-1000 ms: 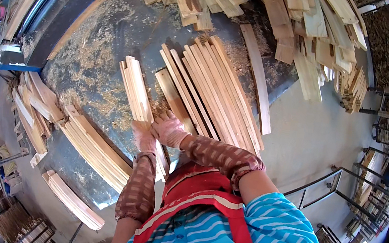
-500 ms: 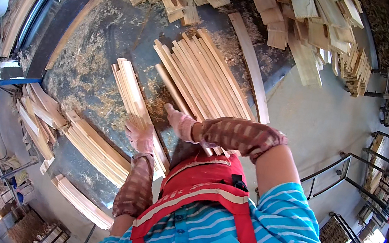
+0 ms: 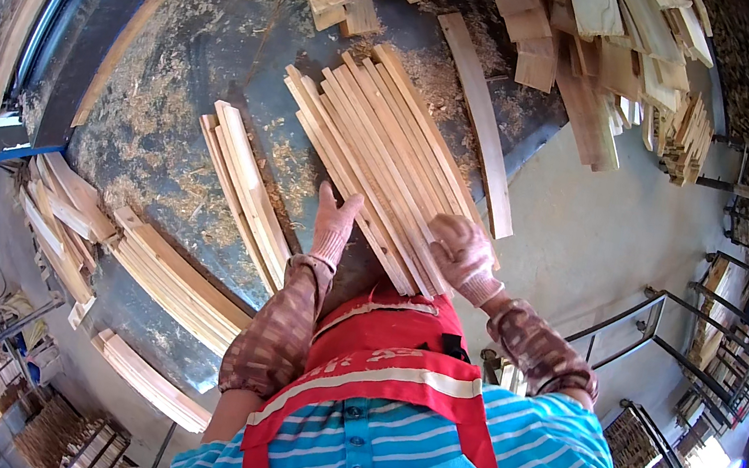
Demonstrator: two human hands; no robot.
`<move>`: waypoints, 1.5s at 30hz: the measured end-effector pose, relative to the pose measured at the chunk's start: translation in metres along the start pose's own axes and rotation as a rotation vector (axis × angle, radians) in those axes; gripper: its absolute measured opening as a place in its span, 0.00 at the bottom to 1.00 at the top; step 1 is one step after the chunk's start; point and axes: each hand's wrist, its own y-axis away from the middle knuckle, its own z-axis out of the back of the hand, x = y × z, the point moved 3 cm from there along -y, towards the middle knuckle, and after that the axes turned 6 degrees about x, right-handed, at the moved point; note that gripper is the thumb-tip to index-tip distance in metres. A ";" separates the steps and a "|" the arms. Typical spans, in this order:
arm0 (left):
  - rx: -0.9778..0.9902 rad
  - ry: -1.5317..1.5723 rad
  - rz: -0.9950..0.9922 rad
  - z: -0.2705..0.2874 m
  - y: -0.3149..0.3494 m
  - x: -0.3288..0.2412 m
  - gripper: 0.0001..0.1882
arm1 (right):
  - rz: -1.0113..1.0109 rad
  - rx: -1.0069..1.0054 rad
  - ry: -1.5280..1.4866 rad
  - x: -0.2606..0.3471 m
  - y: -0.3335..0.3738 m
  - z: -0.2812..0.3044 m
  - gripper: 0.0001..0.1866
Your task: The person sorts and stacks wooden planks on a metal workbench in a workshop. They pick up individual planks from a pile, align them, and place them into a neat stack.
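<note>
A bundle of long pale wooden strips (image 3: 377, 152) lies side by side on the dark work table, its near ends against my red apron (image 3: 390, 324). My left hand (image 3: 335, 221), in a pink glove, is at the bundle's left edge, thumb and fingers apart. On the right, near the close ends, my right hand (image 3: 463, 255), also gloved, bends its fingers over the strips; they are slightly blurred. A smaller group of strips (image 3: 247, 181) lies left of my left hand, apart from it.
Sawdust covers much of the table (image 3: 163, 96). A single curved-looking board (image 3: 479, 119) lies right of the bundle. Board piles (image 3: 607, 36) stand at the far side. More strips (image 3: 179, 277) lie at the left edge. Metal frames (image 3: 671, 322) stand on the right.
My left hand has left the smaller group and moved right to the bundle. My right hand has shifted from the bundle's left side to its right. The loose left strip now lies against the bundle.
</note>
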 end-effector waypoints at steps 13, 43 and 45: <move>-0.090 -0.319 0.147 -0.013 -0.011 -0.014 0.71 | -0.685 -0.098 -0.035 -0.044 -0.056 -0.029 0.35; 0.216 -1.352 -0.210 0.047 -0.125 -0.185 0.44 | -0.476 -0.138 -0.065 -0.035 -0.017 -0.007 0.31; 0.242 -1.359 -0.212 0.049 -0.126 -0.183 0.43 | -0.435 -0.130 -0.041 -0.025 -0.021 -0.005 0.31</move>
